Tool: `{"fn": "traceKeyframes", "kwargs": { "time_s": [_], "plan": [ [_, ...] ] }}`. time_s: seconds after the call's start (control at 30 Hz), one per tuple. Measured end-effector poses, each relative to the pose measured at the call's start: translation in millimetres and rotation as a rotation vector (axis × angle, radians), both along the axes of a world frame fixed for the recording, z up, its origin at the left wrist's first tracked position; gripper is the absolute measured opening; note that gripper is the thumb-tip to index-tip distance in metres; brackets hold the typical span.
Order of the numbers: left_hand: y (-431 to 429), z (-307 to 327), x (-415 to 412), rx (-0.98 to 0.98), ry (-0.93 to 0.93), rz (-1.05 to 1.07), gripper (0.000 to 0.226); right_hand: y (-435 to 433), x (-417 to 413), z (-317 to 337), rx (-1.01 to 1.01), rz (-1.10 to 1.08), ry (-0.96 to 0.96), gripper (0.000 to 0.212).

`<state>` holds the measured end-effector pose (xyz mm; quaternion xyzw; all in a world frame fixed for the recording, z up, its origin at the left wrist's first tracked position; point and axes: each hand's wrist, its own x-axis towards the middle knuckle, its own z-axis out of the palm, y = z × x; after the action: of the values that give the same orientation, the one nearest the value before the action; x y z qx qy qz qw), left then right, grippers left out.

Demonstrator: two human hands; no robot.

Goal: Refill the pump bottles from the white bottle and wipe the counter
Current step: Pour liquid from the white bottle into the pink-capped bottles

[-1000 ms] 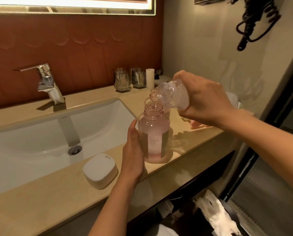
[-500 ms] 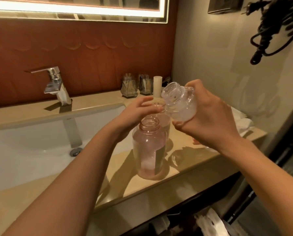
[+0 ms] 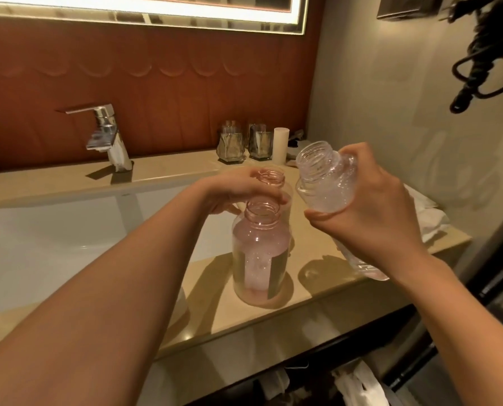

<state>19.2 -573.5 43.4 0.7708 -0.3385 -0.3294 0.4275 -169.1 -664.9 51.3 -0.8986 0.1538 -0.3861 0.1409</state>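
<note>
Head view: white bottle (image 3: 326, 183) sits in right hand (image 3: 373, 212), fingers + thumb wrapped round its body. It's tilted, open mouth aimed up-left, held above the counter (image 3: 244, 320) at approx 1 o'clock of the front pump bottle (image 3: 260, 253), not touching it. Front pump bottle stands upright near the counter's front edge, neck open, pinkish bubbly liquid inside, label on its side. Rear pump bottle (image 3: 273, 178) is just behind at 12 o'clock, neck open too; left hand (image 3: 238, 190) curls round its shoulder. Sink basin (image 3: 68, 230) at 9 o'clock, tap (image 3: 106, 136) at 10. Two glasses (image 3: 232, 145) + white cylinder (image 3: 281, 145) at 12 by the wall. White cloth (image 3: 428, 218) at 3 o'clock.
</note>
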Motion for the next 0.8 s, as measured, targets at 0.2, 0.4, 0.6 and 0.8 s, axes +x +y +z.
{"fn": "traceKeyframes", "kwargs": {
  "time_s": [0.2, 0.4, 0.6, 0.8],
  "plan": [
    [24.6, -28.4, -4.4, -0.314, -0.074, 0.333, 0.075, 9.3, -3.0, -2.4, -0.029, -0.033, 0.054, 0.072],
    [60.3, -32.0, -9.0, -0.455, -0.271, 0.567, 0.061, 23.7, -6.5, 0.7, -0.035, -0.013, 0.042, 0.07],
    [110.2, -0.3, -29.5, -0.453, -0.482, 0.458, 0.061, 35.4, -8.8, 4.6, -0.042, 0.005, 0.023, 0.068],
    [151.1, 23.1, -63.5, -0.376, -0.559, 0.343, 0.06, 45.0, -9.2, 2.9, -0.043, 0.017, 0.012, 0.068]
  ]
}}
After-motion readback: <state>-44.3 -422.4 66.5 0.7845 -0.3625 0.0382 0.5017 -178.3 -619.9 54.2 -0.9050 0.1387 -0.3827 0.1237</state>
